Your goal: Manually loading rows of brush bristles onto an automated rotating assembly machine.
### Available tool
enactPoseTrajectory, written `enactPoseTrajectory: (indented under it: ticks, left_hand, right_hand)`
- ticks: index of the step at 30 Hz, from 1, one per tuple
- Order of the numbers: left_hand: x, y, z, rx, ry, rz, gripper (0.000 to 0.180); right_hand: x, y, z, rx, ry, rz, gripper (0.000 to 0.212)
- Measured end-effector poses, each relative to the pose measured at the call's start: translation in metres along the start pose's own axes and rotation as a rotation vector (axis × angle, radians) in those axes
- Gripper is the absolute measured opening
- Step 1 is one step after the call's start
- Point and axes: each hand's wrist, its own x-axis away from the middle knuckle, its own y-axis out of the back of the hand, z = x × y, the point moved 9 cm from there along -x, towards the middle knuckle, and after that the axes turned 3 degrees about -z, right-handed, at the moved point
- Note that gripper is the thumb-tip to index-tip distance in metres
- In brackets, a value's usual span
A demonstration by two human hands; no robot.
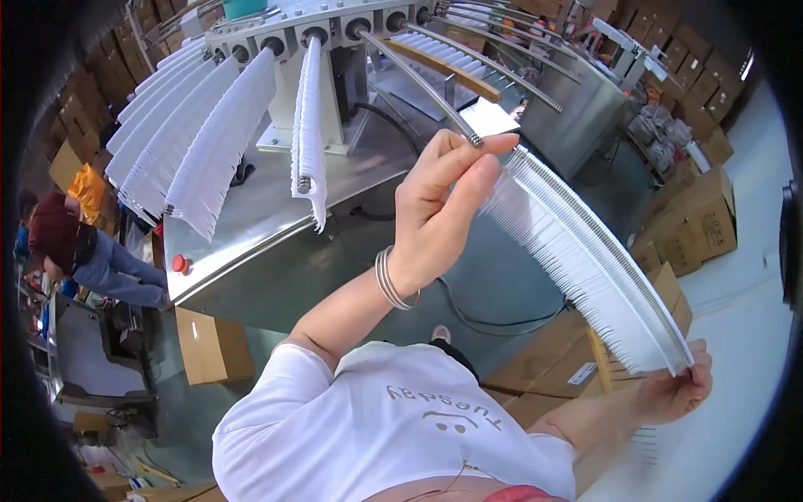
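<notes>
My left hand point(437, 205), with metal bangles at the wrist, pinches the upper end of a long row of thin white pieces point(590, 259). The pieces lie packed side by side along a straight edge, their fringe-like ends spreading to the left. At the row's lower end, my right hand point(682, 386) closes its fingers on it. Just by my left fingertips is the coiled tip of a bare metal rod point(435, 99). That rod sticks out from a round machine head point(309, 23). Whether the row touches the rod tip, I cannot tell.
More rods on the machine carry hanging white rows point(224, 130). A red button point(180, 263) sits on the metal base's corner. Cardboard boxes point(690, 222) stand at right, another box point(213, 347) below the base. At far left, a person point(84, 243) bends over.
</notes>
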Motion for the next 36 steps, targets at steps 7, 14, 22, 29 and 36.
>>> enactPoseTrajectory:
  ticks: [7,14,22,29,36]
  left_hand:
    - [0.01,-0.001,-0.026,-0.219,-0.291,0.02,0.034]
    - [0.0,0.019,-0.024,-0.234,-0.235,-0.108,0.042]
    - [0.003,0.032,-0.021,-0.291,-0.253,-0.201,0.042]
    - [0.03,0.05,0.003,-0.214,-0.223,-0.326,0.036]
    - [0.06,0.06,0.023,-0.309,-0.107,-0.311,0.034]
  right_hand:
    - [0.0,-0.006,0.017,0.124,0.09,-0.102,0.014]
    - [0.019,-0.051,0.047,0.517,0.341,-0.45,0.021]
    - [0.013,-0.1,0.063,1.048,0.337,-0.283,0.022]
    - [-0.013,-0.168,0.043,0.799,0.359,0.288,0.02]
    - [-0.031,-0.215,-0.002,0.531,0.414,0.753,0.016]
